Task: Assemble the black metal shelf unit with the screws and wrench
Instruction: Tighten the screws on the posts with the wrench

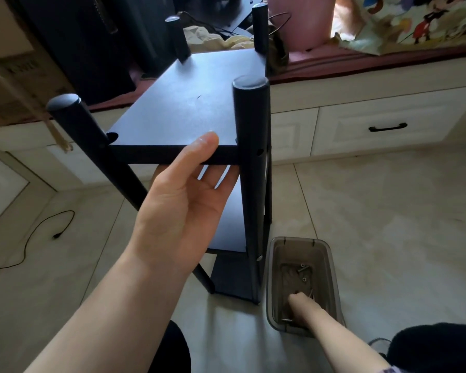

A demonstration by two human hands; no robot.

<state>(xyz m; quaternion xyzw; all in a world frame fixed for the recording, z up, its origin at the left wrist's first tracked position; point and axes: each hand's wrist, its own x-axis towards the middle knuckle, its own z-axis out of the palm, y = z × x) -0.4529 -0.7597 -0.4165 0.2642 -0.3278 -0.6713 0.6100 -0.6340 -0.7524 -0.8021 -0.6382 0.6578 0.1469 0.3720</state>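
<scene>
The black metal shelf unit (189, 103) stands on the tiled floor with four round posts rising above its top board. My left hand (183, 195) holds the front edge of the top board, thumb on top and fingers underneath, just left of the near right post (252, 146). My right hand (304, 305) reaches down into a smoky translucent plastic box (276, 267) on the floor beside the shelf's right foot. Its fingers lie among several loose screws (303, 269) at the bottom; whether they pinch one is hidden. No wrench shows.
White cabinets with a black drawer handle (388, 127) run along the back. A dark red cushion with a pink container (301, 20) and a printed cloth lies on top. A black cable (38, 232) trails on the floor at left. My dark-clothed knees sit at the bottom edge.
</scene>
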